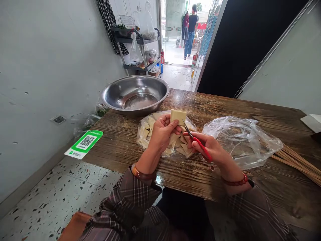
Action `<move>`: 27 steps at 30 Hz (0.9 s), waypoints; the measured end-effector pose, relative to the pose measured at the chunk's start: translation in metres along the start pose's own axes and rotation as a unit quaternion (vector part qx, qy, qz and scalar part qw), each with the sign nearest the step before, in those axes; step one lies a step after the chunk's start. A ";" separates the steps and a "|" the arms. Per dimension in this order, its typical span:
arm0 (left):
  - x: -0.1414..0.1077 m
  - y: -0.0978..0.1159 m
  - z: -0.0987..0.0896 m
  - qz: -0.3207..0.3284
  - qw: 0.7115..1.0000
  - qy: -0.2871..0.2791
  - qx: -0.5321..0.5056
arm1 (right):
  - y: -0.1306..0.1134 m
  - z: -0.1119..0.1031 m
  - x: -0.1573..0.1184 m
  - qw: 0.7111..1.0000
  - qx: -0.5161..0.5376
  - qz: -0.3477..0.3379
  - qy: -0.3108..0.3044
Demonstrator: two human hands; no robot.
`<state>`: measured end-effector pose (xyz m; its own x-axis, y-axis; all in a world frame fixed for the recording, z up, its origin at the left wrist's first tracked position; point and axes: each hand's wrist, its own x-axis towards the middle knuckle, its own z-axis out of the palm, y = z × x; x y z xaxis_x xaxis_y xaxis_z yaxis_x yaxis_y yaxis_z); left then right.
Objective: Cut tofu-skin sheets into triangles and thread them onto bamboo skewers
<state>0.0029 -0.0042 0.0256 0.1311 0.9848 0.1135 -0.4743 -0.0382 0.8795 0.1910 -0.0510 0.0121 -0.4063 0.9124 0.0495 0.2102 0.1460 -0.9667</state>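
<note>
My left hand pinches a pale yellow, square tofu sheet, held up over the table. A pair of scissors with red handles is in my right hand, its dark blades pointing up and left at the right edge of the sheet. Whether the blades have the sheet between them I cannot tell. Below both hands, many cut triangular pieces of the same pale stuff lie on a clear plastic bag. My fingers hide part of that pile.
A wide steel basin stands behind the bag on the wooden table. To the right lie a crumpled clear plastic bag and thin wooden sticks. A green QR-code card is at the left edge. Beyond are a shelf cart and a person by the doorway.
</note>
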 end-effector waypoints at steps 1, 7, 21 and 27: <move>0.000 -0.001 0.000 -0.001 1.000 0.002 0.001 | 0.000 0.000 0.000 1.000 0.002 0.000 -0.004; 0.000 -0.004 0.001 -0.007 1.000 -0.003 0.017 | -0.003 0.000 0.000 1.000 0.018 0.003 -0.008; -0.001 -0.004 0.003 -0.009 1.000 -0.006 0.027 | -0.004 0.000 0.000 1.000 0.006 0.003 -0.002; -0.001 -0.003 0.004 -0.010 1.000 -0.012 0.017 | -0.007 0.002 -0.001 1.000 0.028 0.006 -0.013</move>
<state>0.0072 -0.0060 0.0246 0.1612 0.9811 0.1069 -0.4409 -0.0253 0.8972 0.1884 -0.0536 0.0187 -0.4271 0.9036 0.0320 0.1660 0.1132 -0.9796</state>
